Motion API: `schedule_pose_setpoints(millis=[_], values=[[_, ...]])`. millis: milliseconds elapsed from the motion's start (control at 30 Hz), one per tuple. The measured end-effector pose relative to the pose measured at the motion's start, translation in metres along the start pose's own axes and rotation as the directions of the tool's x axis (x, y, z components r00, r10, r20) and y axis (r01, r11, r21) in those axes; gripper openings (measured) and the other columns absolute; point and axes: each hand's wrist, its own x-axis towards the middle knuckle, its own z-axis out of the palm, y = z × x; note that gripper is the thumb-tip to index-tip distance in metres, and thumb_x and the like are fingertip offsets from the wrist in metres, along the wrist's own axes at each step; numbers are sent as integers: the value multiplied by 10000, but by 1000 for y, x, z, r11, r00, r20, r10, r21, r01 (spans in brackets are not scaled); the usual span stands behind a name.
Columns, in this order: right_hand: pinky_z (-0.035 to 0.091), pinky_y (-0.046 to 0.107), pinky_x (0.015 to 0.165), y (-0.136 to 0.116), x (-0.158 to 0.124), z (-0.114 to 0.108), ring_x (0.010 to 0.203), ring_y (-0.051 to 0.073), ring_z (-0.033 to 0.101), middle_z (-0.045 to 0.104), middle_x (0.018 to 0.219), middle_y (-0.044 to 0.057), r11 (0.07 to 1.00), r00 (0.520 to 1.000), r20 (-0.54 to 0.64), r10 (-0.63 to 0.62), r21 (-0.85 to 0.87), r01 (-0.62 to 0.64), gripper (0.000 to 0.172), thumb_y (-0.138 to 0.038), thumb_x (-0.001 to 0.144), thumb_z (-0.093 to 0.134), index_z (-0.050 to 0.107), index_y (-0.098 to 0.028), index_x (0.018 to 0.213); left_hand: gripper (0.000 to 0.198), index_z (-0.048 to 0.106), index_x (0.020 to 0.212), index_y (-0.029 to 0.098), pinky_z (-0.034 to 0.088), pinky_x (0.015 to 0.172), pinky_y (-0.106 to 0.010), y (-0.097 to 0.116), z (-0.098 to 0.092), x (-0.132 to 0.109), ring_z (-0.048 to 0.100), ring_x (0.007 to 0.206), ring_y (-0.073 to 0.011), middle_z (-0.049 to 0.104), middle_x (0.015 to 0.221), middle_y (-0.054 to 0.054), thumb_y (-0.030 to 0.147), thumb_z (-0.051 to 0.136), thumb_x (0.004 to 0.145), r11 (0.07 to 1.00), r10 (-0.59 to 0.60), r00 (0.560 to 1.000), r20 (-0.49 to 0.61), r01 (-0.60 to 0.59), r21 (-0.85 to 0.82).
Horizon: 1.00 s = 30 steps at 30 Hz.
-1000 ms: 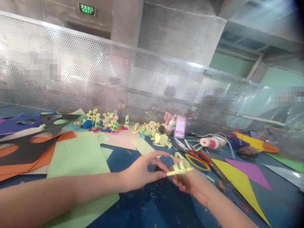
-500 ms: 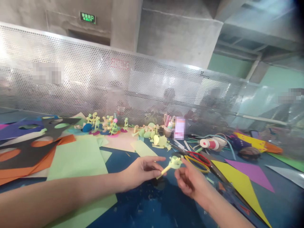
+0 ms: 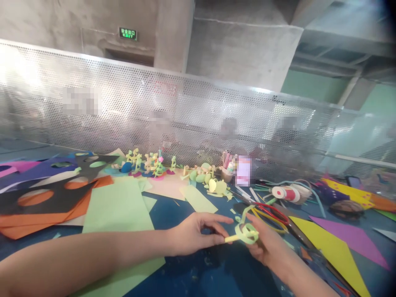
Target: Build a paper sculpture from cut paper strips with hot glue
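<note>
My left hand point(image 3: 202, 234) pinches the end of a thin yellow paper stick point(image 3: 232, 238) between thumb and fingers. A pale green paper strip point(image 3: 247, 233) loops loosely around the stick's other end, with one tail curling upward. Close against the loops, my right hand point(image 3: 262, 243) has its fingers curled on the strip; its fingertips are partly hidden behind the paper. Just beyond the right hand lie scissors with red and yellow handles point(image 3: 272, 214).
Light green paper sheets point(image 3: 119, 204) lie on the blue table at left, beside black and orange cut sheets point(image 3: 37, 200). Small paper plants point(image 3: 157, 165) stand at the back. Yellow paper point(image 3: 329, 249), purple paper point(image 3: 349, 239) and a red-and-white spool point(image 3: 286, 193) are at right.
The paper loops have opened wider and a tail of strip now sticks up. The stick has turned nearly level, and my right hand has closed in on the loops. The view has shifted.
</note>
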Motion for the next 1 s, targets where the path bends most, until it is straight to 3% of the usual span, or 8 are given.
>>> schedule_pose_setpoints(millis=[100,267,433,567,667,733,900,1000], values=[[301,124,354,2,0,1,377,58,448,528,466,-51,947,962,-70,-263,-210,244,167,-325,676,604,508,-195,718,428,553,1183,204,455,819,-318,-3,-1,0,616,822,-159,688,921,-82,257,618,763,998,5,1000,-6,-5,-57],[406,205,407,3,-1,1,473,120,506,540,577,-59,762,818,10,-576,-356,541,310,-326,642,573,431,-240,904,464,515,1220,229,450,814,-321,-5,-2,1,610,796,-143,685,922,-68,239,617,768,989,4,1000,9,-3,-145],[470,278,486,5,6,-4,590,174,557,556,681,-11,660,794,99,-600,-499,561,363,-435,689,533,454,-227,976,433,541,1182,209,443,807,-308,-4,-3,1,605,794,-137,683,903,-67,245,630,760,977,-15,1000,-24,9,-213],[476,348,679,7,11,-9,805,222,565,545,852,58,449,672,70,-737,-692,565,339,-482,749,473,591,-216,922,373,587,1094,179,446,779,-299,-4,-4,2,608,802,-147,685,883,-75,278,651,740,965,-65,989,-132,29,-259],[413,371,863,5,7,-9,994,240,519,517,996,88,386,603,60,-795,-717,581,363,-494,786,428,656,-215,821,331,610,1022,160,436,808,-309,-3,-5,4,613,847,-164,684,910,-84,293,666,724,956,-101,976,-192,42,-289],[379,358,915,1,0,-6,1088,245,476,519,1087,86,398,613,77,-786,-696,597,360,-496,793,433,663,-220,774,320,614,994,154,423,840,-318,-3,-6,5,613,872,-169,685,920,-84,298,675,714,953,-109,973,-203,44,-301],[431,314,832,-5,-17,6,988,247,568,648,976,65,584,770,131,-624,-576,572,298,-494,782,506,603,-221,852,304,621,964,149,423,826,-308,-3,-5,6,609,856,-160,684,914,-76,309,677,711,951,-101,976,-194,38,-307],[434,309,795,-5,-20,10,887,239,612,675,831,45,609,772,159,-615,-527,593,293,-489,785,514,556,-218,890,294,625,952,154,426,793,-293,-4,-5,6,604,827,-151,675,896,-63,308,679,708,952,-108,977,-185,48,-302]])
